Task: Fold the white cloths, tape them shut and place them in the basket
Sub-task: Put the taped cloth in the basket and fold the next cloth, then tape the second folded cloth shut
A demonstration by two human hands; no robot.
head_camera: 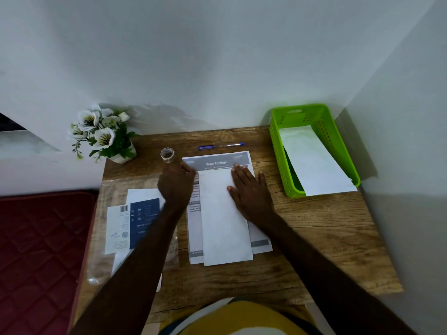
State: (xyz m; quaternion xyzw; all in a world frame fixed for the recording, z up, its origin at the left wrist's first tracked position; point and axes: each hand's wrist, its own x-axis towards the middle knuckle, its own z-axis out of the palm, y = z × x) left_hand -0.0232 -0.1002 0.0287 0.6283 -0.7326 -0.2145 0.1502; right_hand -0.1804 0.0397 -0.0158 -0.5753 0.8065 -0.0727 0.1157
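My right hand (250,191) lies flat, fingers straight and spread, pressing the upper right part of the folded white cloth (225,218). This grip is open; nothing is clasped. The cloth is a long narrow rectangle lying lengthwise on a printed sheet (219,162) headed "Wipe Railings", at the centre of the wooden worktop (314,228).

My left hand (176,183) is at the cloth's upper left corner, fingers curled, just below the roll of clear tape (167,155). I cannot tell whether this grip holds anything, as the fingertips are hidden.

A 2nd folded white cloth (312,160) lies in the green basket (278,141) at the worktop's far right corner, its near end resting over the basket's front rim.

A blue pen (220,146) lies beyond the printed sheet. A clear plastic bag with printed leaflets (135,221) lies left of the cloth, under my left forearm. A pot of white flowers (101,134) stands at the far left corner.
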